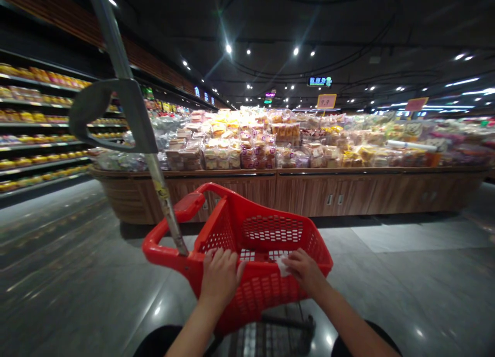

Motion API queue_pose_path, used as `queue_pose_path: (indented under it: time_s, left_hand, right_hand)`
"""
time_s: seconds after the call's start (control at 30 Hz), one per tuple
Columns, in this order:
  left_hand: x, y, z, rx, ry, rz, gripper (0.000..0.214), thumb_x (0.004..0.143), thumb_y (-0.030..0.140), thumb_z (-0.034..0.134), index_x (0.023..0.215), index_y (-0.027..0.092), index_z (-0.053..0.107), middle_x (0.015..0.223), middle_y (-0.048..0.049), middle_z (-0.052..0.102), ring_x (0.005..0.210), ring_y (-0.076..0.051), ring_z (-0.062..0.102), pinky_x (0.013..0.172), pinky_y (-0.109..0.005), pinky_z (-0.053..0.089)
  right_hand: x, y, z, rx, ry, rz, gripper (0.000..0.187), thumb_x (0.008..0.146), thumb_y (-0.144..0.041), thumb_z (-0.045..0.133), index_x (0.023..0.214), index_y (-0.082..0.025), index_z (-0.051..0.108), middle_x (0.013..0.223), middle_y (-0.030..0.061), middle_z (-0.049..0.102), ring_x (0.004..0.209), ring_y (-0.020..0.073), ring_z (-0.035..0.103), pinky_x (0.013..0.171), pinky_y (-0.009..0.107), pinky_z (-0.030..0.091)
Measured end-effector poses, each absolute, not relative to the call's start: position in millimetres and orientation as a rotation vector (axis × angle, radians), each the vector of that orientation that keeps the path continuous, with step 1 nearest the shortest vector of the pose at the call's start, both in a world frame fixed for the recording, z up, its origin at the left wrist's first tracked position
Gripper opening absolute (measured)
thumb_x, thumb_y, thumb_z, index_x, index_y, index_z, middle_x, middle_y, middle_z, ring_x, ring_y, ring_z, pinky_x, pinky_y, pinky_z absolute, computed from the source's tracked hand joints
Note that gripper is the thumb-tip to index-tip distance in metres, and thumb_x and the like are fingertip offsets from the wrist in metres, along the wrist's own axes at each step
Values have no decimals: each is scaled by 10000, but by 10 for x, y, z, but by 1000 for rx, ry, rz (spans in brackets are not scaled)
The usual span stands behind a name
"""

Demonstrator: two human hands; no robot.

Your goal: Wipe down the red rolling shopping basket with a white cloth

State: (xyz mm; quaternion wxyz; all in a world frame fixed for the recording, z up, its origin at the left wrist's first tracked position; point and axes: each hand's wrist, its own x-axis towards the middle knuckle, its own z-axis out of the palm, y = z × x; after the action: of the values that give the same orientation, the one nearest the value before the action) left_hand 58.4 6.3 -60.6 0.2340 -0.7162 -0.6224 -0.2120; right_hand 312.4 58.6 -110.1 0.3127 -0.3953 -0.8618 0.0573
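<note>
Before me stands a red plastic shopping cart [263,290] with perforated walls. My left hand [219,274] wraps over its near rim, fingers curled inside. Farther right along the same rim, my right hand [303,269] pinches a crumpled white wipe [284,266] against the edge. At the cart's left end, a metal pole [164,197] with a grey loop handle [93,117] rises at a slant close to the push bar [164,243]. Little of the basket's inside shows past my hands.
Behind the cart runs a wood-panelled display counter [232,189] heaped with bagged baked goods [224,140]. Price signs [327,101] stand above it. Stocked shelves [42,120] line the left side. Glossy grey tiles [386,290] cover the floor.
</note>
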Motion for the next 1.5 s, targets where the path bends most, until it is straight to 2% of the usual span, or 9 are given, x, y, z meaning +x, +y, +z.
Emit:
queue_pose_path:
  time_s: [0.17, 0.43, 0.67, 0.77, 0.93, 1.1, 1.23, 1.37, 1.5]
  left_hand:
    - [527, 114, -593, -1967, -1702, -574, 283, 867, 358, 416, 740, 197, 610, 780, -50, 631, 846, -224, 532, 929, -436, 273]
    - [413, 188, -587, -2013, -1667, -531, 305, 880, 390, 399, 741, 202, 595, 770, -44, 630, 848, -225, 532, 895, -421, 294]
    - [372, 209, -586, -2027, -1674, -521, 298, 865, 412, 435, 726, 199, 589, 772, -36, 630, 849, -228, 533, 885, -421, 299]
    - [405, 215, -568, -2018, -1677, -492, 277, 854, 401, 458, 732, 196, 597, 771, -39, 630, 849, -235, 534, 885, -428, 298]
    - [476, 216, -576, -1990, -1685, -496, 261, 848, 393, 474, 745, 194, 607, 775, -44, 632, 834, -235, 539, 886, -432, 296]
    - [437, 230, -607, -1993, -1655, -498, 286, 866, 399, 440, 737, 197, 597, 768, -47, 632, 828, -232, 539, 865, -420, 302]
    - [332, 264, -604, -2011, -1626, -498, 295, 860, 421, 448, 733, 195, 589, 774, -45, 638, 835, -233, 537, 857, -415, 298]
    - [238, 316, -595, -2034, -1598, -500, 285, 850, 422, 465, 722, 200, 589, 775, -40, 642, 827, -227, 536, 858, -410, 298]
    - [162, 352, -580, -2043, -1604, -503, 261, 839, 411, 474, 725, 208, 591, 773, -41, 643, 825, -230, 539, 863, -419, 305]
  right_hand:
    - [2855, 614, -1103, -923, -2217, 217, 182, 849, -157, 539, 907, -234, 693, 862, 22, 632, 823, 160, 522, 731, 269, 428]
    - [2219, 568, -1020, -952, -2136, 160, 182, 835, -142, 557, 902, -243, 692, 858, 28, 629, 816, 159, 525, 718, 257, 426]
    - [3236, 505, -1176, -1145, -2154, 127, 287, 815, -122, 542, 1024, -266, 676, 916, 33, 649, 885, 183, 542, 789, 297, 444]
    - [3465, 479, -1240, -1324, -2006, 103, 251, 820, -139, 527, 959, -249, 704, 921, 44, 666, 899, 202, 558, 813, 325, 451]
    - [2862, 453, -1135, -1245, -1961, 159, 269, 800, -82, 530, 910, -241, 717, 891, 44, 662, 875, 191, 568, 796, 300, 459]
    - [2387, 448, -1042, -1100, -2028, 198, 323, 795, -79, 561, 1035, -260, 679, 928, 42, 649, 898, 179, 558, 809, 279, 451]
    - [2889, 463, -1198, -1178, -2021, 197, 361, 808, -89, 526, 1096, -268, 652, 980, 46, 635, 930, 179, 563, 843, 289, 456]
    - [3574, 450, -1393, -1372, -1887, 146, 296, 818, -125, 490, 986, -248, 701, 961, 49, 647, 899, 192, 591, 828, 321, 483]
    - [3721, 410, -1481, -1414, -1775, 97, 258, 827, -195, 500, 976, -248, 703, 981, 51, 664, 930, 221, 598, 857, 382, 483]
